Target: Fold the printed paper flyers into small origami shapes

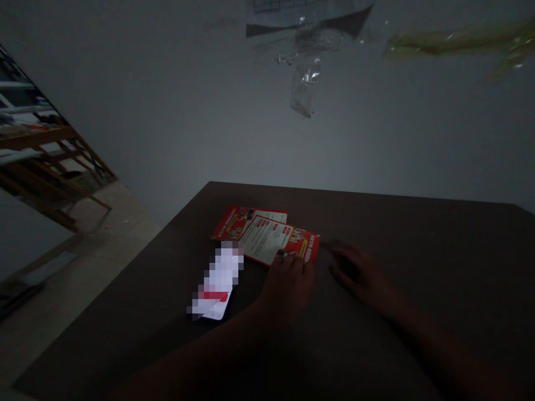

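Two red-and-cream printed leaflets lie overlapping on the dark table. The upper leaflet (pixel 267 239) covers part of the lower leaflet (pixel 234 220) behind and left of it. My left hand (pixel 290 281) is closed at the near edge of the upper leaflet, its bent fingers over the printed surface; the thumb is hidden. To the right of the leaflets, my right hand (pixel 359 273) rests low over the table with nothing in it, thumb and fingers apart. A phone (pixel 217 284) with a lit, partly blurred screen lies left of my left hand.
The table (pixel 418 234) stands against a pale wall (pixel 188 111) with a plastic scrap (pixel 306 89) and yellowish tape (pixel 451 42) stuck to it. The table's left edge drops to a tiled floor (pixel 121 223). Wooden furniture (pixel 45 136) shows at far left. The light is dim.
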The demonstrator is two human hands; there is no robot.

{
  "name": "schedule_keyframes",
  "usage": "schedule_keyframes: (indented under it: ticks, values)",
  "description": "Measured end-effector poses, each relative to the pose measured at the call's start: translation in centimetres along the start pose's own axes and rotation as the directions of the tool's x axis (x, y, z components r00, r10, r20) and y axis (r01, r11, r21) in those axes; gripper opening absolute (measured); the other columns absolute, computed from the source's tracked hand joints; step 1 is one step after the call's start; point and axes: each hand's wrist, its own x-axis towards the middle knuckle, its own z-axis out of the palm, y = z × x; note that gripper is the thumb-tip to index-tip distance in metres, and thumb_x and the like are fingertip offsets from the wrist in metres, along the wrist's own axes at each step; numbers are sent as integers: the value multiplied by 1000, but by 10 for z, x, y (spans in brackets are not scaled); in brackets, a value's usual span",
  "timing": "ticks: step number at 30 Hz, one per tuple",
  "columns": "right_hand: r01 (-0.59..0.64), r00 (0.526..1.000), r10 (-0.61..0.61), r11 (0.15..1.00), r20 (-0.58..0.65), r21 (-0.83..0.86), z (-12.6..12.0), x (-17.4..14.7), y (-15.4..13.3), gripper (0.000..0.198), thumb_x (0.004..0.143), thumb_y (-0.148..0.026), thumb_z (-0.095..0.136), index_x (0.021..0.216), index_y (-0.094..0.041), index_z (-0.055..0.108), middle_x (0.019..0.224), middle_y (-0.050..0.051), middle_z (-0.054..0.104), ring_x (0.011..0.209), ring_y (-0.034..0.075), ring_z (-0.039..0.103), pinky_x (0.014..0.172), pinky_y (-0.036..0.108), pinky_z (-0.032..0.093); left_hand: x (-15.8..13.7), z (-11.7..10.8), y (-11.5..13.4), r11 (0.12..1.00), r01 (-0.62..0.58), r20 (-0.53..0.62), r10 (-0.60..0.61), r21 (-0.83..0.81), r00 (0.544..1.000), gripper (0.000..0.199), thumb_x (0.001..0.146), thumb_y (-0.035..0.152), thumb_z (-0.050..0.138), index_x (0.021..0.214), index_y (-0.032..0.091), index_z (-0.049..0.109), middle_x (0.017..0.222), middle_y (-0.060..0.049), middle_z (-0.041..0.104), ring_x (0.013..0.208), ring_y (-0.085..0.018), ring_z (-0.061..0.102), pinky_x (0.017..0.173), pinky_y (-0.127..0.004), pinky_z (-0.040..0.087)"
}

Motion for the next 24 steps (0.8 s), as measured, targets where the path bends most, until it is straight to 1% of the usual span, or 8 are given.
schedule_keyframes:
  ticks: [2,5,10,13,16,19,22,24]
  values:
    - [10,1000,-10,1000,-9,-29,1,-1,-2,46,84,-31,56,129,-28,46,131,11,47,120,28,47,96,49,43,-2,3,3,998,-56,-11,55,-13,998,17,90,13,44,100,11,57,99,-13,64,97,-27,59,85,-44,47]
    - [33,999,-33,997,1,-67,0,0,-6,49,84,-30,55,132,-30,45,139,12,40,124,30,42,96,52,42,-4,9,4,993,-112,-38,111,-29,993,16,91,14,44,100,11,56,98,-12,64,94,-25,60,88,-43,45]
    - [104,994,-100,988,40,-115,-1,-2,-5,48,83,-24,55,130,-26,49,141,14,38,125,32,42,96,52,41,-6,17,2,971,-223,-122,212,-86,970,16,92,14,41,102,12,54,99,-10,64,95,-23,59,84,-38,47]
    - [138,990,-136,984,27,-113,-1,-4,0,42,80,-20,58,121,-24,58,139,14,41,124,33,42,95,53,41,-7,18,2,951,-283,-162,261,-128,952,16,94,16,40,101,12,54,97,-9,63,93,-22,59,80,-35,47]
    - [146,989,-144,986,27,-87,-6,-6,2,32,78,-20,60,109,-25,65,132,12,49,120,32,47,93,52,43,-8,16,3,944,-271,-169,241,-186,956,16,94,22,42,98,12,54,96,-9,63,89,-21,59,78,-35,47]
    - [161,983,-157,986,91,-42,-15,-7,-3,29,78,-18,59,105,-28,67,125,9,55,116,30,51,92,50,45,-9,12,2,942,-238,-147,208,-236,967,20,90,29,51,97,12,55,96,-11,63,91,-23,58,80,-38,48]
    - [159,977,-160,987,141,16,-23,-12,-8,25,80,-20,59,102,-29,68,124,7,56,116,29,52,94,49,46,-9,10,-1,943,-211,-120,185,-259,975,21,89,29,51,100,12,55,99,-12,62,95,-24,56,83,-39,47]
    - [118,977,-123,992,175,40,-28,-17,-10,22,82,-21,58,101,-29,68,126,7,54,117,28,52,95,48,46,-9,10,-3,944,-207,-107,185,-259,977,21,89,27,49,103,12,55,101,-11,61,97,-24,55,86,-39,46]
